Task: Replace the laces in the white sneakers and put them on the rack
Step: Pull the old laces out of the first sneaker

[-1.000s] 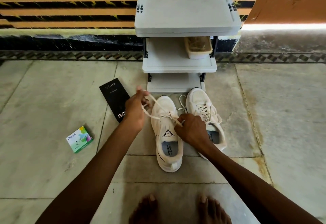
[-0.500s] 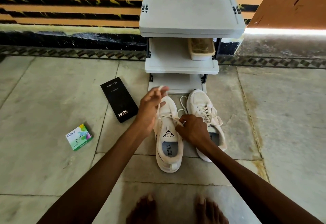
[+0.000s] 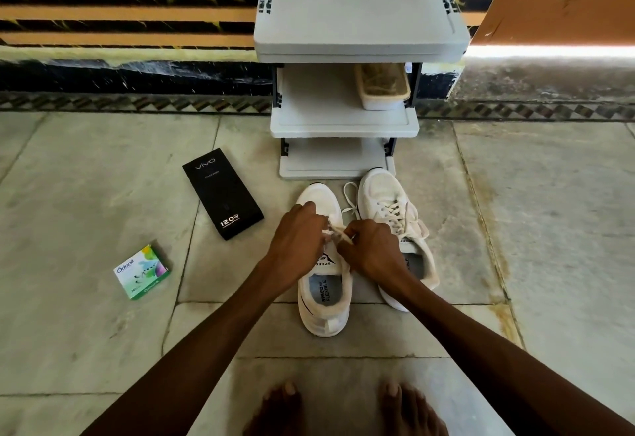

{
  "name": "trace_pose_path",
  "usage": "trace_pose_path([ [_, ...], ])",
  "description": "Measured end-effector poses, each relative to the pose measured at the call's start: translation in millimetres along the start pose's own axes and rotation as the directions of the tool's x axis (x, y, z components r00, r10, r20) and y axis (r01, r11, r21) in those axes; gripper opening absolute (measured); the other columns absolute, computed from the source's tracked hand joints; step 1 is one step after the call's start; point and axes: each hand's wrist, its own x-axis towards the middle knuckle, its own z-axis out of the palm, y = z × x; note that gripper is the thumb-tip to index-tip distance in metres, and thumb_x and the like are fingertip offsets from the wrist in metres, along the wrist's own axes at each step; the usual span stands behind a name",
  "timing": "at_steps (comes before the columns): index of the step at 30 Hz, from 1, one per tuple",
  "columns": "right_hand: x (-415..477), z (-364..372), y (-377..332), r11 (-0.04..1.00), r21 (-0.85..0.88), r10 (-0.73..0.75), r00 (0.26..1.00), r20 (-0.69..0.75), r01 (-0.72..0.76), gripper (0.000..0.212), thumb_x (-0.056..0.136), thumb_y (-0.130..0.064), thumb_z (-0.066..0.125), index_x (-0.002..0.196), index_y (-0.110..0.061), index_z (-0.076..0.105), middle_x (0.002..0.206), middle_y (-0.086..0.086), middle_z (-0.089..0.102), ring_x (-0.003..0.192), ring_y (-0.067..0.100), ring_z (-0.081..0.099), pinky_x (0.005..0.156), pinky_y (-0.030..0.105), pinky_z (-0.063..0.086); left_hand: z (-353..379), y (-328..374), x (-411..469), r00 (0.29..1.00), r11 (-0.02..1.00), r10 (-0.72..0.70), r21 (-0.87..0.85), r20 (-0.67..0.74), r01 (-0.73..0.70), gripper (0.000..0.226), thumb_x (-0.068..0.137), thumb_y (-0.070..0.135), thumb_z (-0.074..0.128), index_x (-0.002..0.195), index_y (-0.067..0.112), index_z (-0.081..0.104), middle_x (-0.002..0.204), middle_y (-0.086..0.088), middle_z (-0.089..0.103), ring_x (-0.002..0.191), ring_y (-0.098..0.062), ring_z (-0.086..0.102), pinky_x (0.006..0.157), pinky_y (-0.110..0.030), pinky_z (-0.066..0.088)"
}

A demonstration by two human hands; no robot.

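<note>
Floor tiles point(image 3: 86, 195) carry a grey rack point(image 3: 343, 123); a laced white sneaker point(image 3: 386, 195) and a second sneaker point(image 3: 324, 301) sit just before the lowest shelf. Left hand point(image 3: 297, 240) and right hand point(image 3: 372, 252) pinch the lace point(image 3: 336, 228) over the second sneaker's tongue, apparently knotting; next, snug pulling seems needed.

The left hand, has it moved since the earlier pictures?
Yes. The left hand moved right, away from the black box, over the left-side sneaker, beside the right hand; both pinch the lace.

white sneakers point(image 3: 324, 301), grey rack point(image 3: 357, 9), black box point(image 3: 222, 193)
</note>
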Motion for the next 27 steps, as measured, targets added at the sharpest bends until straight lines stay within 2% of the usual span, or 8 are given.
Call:
trace_pose_path([
  [2,-2.4,-0.3,2.1,1.000,0.014,-0.004,1.000,-0.014,0.004,0.020,0.088,-0.028,0.065,0.078,-0.010,0.067,0.065,0.005,0.067,0.062,0.021,0.062,0.051,0.026,0.037,-7.6,1.2,4.0,0.966,0.833,-0.247,-0.526,-0.071,0.174,0.015,0.090,0.007,0.061,0.093,0.015,0.073,0.100,0.000,0.060,0.089,-0.011,0.055,0.072,-0.018,0.043],
  [4,-4.5,-0.3,3.9,1.000,0.018,-0.004,1.000,-0.015,0.004,0.019,0.087,-0.025,0.065,0.077,-0.009,0.066,0.063,0.003,0.063,0.062,0.020,0.060,0.048,0.024,0.032,-21.3,-11.4,7.0,0.860,0.196,-0.500,-0.954,0.102,0.227,0.026,0.092,-0.002,0.053,0.079,0.016,0.067,0.083,0.003,0.063,0.074,-0.006,0.053,0.061,-0.014,0.043],
  [6,-5.0,-1.0,5.3,1.000,0.016,0.000,1.000,-0.008,0.000,0.016,0.086,-0.024,0.065,0.078,-0.010,0.065,0.064,0.001,0.061,0.063,0.020,0.058,0.048,0.022,0.030,-35.4,-33.3,7.2,0.789,-0.306,-0.553,-0.946,0.268,0.107,0.024,0.096,0.004,0.050,0.082,0.018,0.063,0.081,0.003,0.064,0.075,-0.010,0.056,0.069,-0.020,0.045],
  [9,-2.4,-2.4,5.8,1.000,0.019,-0.003,1.000,0.014,0.003,0.014,0.085,-0.022,0.065,0.082,-0.009,0.067,0.066,0.000,0.060,0.066,0.020,0.058,0.049,0.021,0.029,-42.3,-63.8,4.9,0.791,-0.659,-0.496,-0.749,0.359,-0.074,0.020,0.101,0.015,0.046,0.096,0.019,0.064,0.091,0.003,0.070,0.086,-0.012,0.067,0.084,-0.031,0.051],
  [11,-1.3,-3.3,5.9,1.000,0.029,-0.003,1.000,0.029,0.002,0.014,0.085,-0.023,0.066,0.084,-0.009,0.068,0.070,0.002,0.064,0.069,0.021,0.060,0.050,0.022,0.031,-42.3,-64.5,1.6,0.826,-0.599,-0.472,-0.799,0.308,-0.044,0.020,0.101,0.017,0.045,0.102,0.019,0.065,0.083,0.007,0.069,0.075,-0.006,0.067,0.073,-0.025,0.052],
  [14,-1.5,-2.3,4.9,0.999,0.040,-0.005,1.000,0.029,0.004,0.014,0.084,-0.022,0.066,0.086,-0.008,0.068,0.073,0.005,0.068,0.072,0.023,0.063,0.056,0.026,0.037,-36.4,-54.1,1.8,0.848,-0.164,-0.483,-0.974,0.218,0.157,0.019,0.100,0.019,0.050,0.110,0.015,0.066,0.082,0.006,0.063,0.067,-0.006,0.059,0.059,-0.018,0.046],
  [20,-1.3,-5.2,5.2,0.999,0.039,0.015,0.998,0.062,-0.017,0.015,0.084,-0.029,0.069,0.090,-0.015,0.068,0.077,0.000,0.068,0.073,0.017,0.064,0.056,0.022,0.040,-25.1,-37.3,-1.3,0.855,0.607,-0.452,-0.615,0.255,0.504,0.050,0.095,0.048,0.052,0.133,0.014,0.055,0.136,-0.010,0.056,0.119,-0.027,0.055,0.090,-0.032,0.043],
  [27,4.7,-4.1,-11.0,0.969,-0.211,-0.125,0.992,0.021,0.127,0.035,0.085,-0.040,0.065,0.110,-0.016,0.063,0.101,0.007,0.068,0.090,0.027,0.064,0.076,0.035,0.052,-22.2,-9.4,-30.9,0.903,0.887,-0.429,-0.189,-0.002,0.421,0.082,0.084,0.055,0.065,0.146,0.018,0.027,0.149,-0.010,0.021,0.129,-0.030,0.042,0.093,-0.040,0.046],
])
